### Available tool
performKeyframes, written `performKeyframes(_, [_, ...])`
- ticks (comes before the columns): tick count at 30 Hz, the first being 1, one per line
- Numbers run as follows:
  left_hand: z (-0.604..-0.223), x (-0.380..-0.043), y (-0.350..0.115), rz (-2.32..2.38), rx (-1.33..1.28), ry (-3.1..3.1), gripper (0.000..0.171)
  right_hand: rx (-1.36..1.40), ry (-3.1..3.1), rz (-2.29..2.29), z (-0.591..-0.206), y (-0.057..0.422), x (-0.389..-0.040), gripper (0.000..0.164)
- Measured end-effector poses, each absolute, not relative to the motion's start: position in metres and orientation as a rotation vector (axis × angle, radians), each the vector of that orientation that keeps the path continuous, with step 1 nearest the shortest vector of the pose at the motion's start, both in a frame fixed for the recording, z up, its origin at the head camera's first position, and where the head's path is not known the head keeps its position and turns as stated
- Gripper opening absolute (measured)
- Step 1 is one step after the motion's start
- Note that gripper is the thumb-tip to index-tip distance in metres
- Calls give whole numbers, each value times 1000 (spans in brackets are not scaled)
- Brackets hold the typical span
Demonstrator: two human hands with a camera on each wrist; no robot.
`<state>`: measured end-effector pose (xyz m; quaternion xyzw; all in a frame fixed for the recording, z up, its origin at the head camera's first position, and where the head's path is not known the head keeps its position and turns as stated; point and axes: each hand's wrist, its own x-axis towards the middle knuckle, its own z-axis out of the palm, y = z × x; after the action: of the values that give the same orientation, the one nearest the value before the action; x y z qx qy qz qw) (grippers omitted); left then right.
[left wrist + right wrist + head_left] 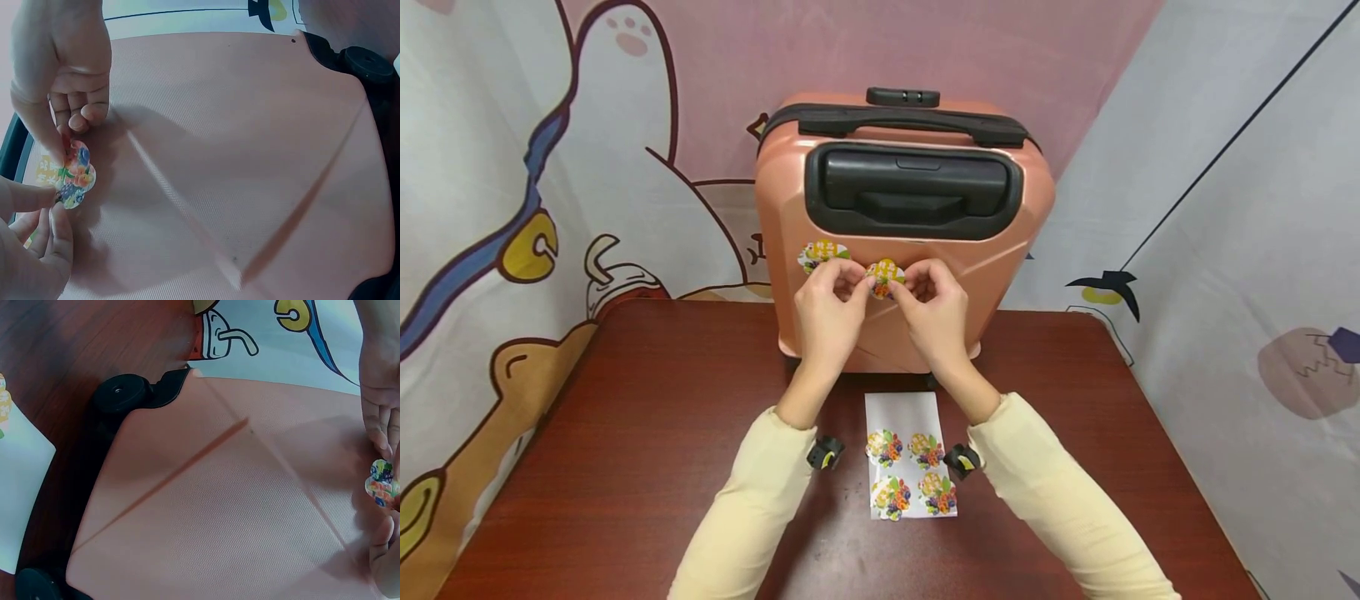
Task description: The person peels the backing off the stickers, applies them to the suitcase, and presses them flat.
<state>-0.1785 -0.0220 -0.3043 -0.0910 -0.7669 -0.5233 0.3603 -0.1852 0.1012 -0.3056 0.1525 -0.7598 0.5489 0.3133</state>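
Note:
Between both hands is a colourful fruit-patterned sticker, held in front of the pink suitcase just below its handle recess. My left hand pinches the sticker's left edge between thumb and finger. The opposite edge is pinched by my right hand. In the left wrist view the sticker lies close to the suitcase's ribbed face; whether it touches cannot be told. Another sticker is on the suitcase at the upper left, partly behind the left hand.
A white sticker sheet with several fruit stickers lies on the dark red table, between the forearms. The suitcase stands upright at the table's back, its black handle near the top. Patterned cloth hangs behind.

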Motion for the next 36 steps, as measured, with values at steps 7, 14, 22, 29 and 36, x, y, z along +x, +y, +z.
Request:
performKeyframes(7, [-301,-180,-18,-1317,-216,-1930,15,364,-1973,1349,-303,96,-186,17])
performKeyframes(14, [-300,-180,-15,-1263,-165,-1935,16,340,-1945,1272,-299,91,-186,17])
performKeyframes(22, [-299,-181,-12,-1182,-141,-1936,16,324,-1930,1194,-297,88,-187,16])
performKeyframes(29, [-297,-182,-10,-1145,-147,-1930,15,324,-1920,1163,-296,87,-188,16])
performKeyframes(36, [-297,-183,-9,-1122,-145,-1924,15,328,-1905,1144,-295,86,-189,17])
